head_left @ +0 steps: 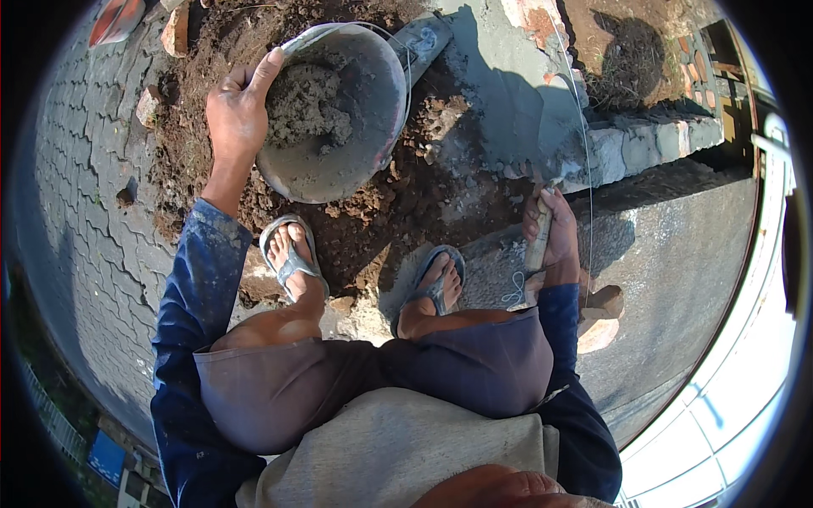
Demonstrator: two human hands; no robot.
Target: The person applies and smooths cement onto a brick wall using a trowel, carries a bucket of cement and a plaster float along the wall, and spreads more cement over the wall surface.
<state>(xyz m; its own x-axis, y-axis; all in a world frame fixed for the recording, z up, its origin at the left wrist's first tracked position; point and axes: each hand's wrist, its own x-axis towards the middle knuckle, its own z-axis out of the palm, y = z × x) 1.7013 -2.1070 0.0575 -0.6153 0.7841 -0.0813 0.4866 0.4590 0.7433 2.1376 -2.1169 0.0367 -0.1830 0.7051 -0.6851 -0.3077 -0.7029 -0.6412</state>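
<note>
My left hand (pixel 241 110) is closed on the left rim of a grey-smeared bucket (pixel 377 106), which tilts toward me on loose brown soil. Wet grey mortar (pixel 309 110) lies in it as a clump. On the right, my right hand (pixel 557 227) wraps round the worn wooden handle (pixel 539 241) of what looks like a trowel. Its blade is hard to make out against the mortar-covered masonry (pixel 517 110) just beyond the hand. A thin taut string (pixel 583 110) runs over that masonry, close to the right hand.
Both my sandalled feet stand between the bucket and a rough concrete slab (pixel 677 262). Grey interlocking pavers (pixel 93 169) cover the left side. Broken bricks (pixel 175 32) lie at the upper left, and a low wall (pixel 652 146) extends to the right.
</note>
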